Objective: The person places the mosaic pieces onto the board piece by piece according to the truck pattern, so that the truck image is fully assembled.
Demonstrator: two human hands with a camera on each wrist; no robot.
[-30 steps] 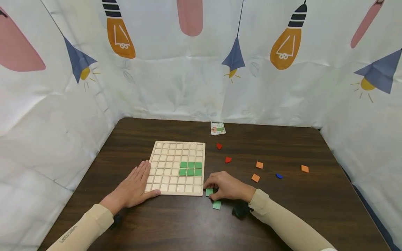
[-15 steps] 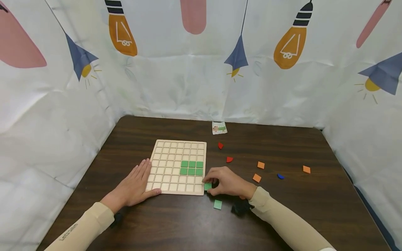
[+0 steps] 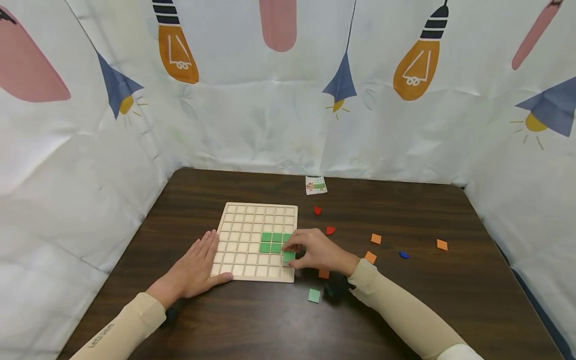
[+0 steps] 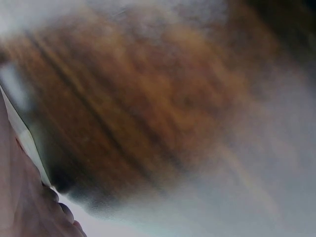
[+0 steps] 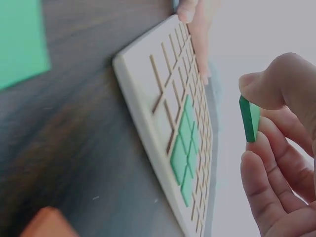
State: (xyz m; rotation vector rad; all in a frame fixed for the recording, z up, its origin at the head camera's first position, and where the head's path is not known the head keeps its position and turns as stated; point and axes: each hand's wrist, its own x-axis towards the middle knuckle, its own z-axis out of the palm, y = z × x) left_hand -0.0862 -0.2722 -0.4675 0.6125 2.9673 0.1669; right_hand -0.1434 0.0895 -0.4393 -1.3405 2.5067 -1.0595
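A pale wooden grid board (image 3: 245,218) lies on the table with a block of green squares (image 3: 271,242) set in its cells. Above its right edge my right hand (image 3: 318,248) pinches a green square tile (image 5: 251,118) between thumb and fingers; in the right wrist view the tile is held clear of the board. My left hand (image 3: 193,262) lies flat with straight fingers along the board's left edge, its thumb at the front edge. Another green tile (image 3: 314,296) lies on the table in front of the right hand.
Orange squares (image 3: 376,239), a blue piece (image 3: 404,255) and red pieces (image 3: 330,230) lie scattered right of the board. A small printed card (image 3: 316,185) rests near the table's back edge. Patterned white cloth (image 3: 279,125) encloses the back and sides.
My right hand has picked up the green tile from beside the board and carried it up and left over the board's right edge. The left hand has stayed in place.
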